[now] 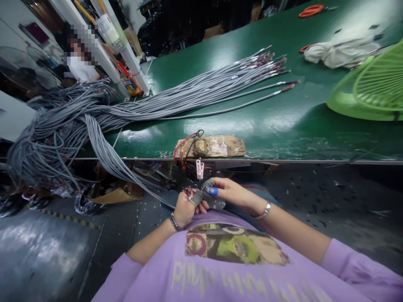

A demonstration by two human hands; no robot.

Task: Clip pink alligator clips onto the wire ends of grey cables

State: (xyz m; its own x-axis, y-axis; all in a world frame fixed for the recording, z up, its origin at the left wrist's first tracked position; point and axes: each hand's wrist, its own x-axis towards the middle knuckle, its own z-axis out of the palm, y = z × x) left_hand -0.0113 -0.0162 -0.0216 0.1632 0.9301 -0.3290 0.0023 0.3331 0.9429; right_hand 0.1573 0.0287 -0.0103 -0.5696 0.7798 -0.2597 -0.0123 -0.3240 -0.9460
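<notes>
Gray cables (94, 119) first: big tangled heap at the left of the frame, spilling over the near edge. From there one long run stretches across the green tabletop (302, 138) to the upper center, and a separate bunch droops off the front edge toward the lower center. Upper left, I get a person in a white top (81, 68) behind a pale post (134, 54), with a bright packet (130, 85) at its foot. Center: the left hand (189, 205) is closed around the drooping bunch near its end, reddish wire tips poking out above the fingers. Just above sits a wooden board (220, 146) on the edge, a pink clip (200, 168) hanging below it. The right hand (222, 192), blue wrap on one digit, has its fingers bent in right beside those tips; can't tell from my feed whether it pinches a wire. Further right, upper part: stripped ends of the long run, then an orange coil (311, 11), crumpled pale cloth (341, 52) and a green slatted plastic piece (378, 86) at the frame edge.
</notes>
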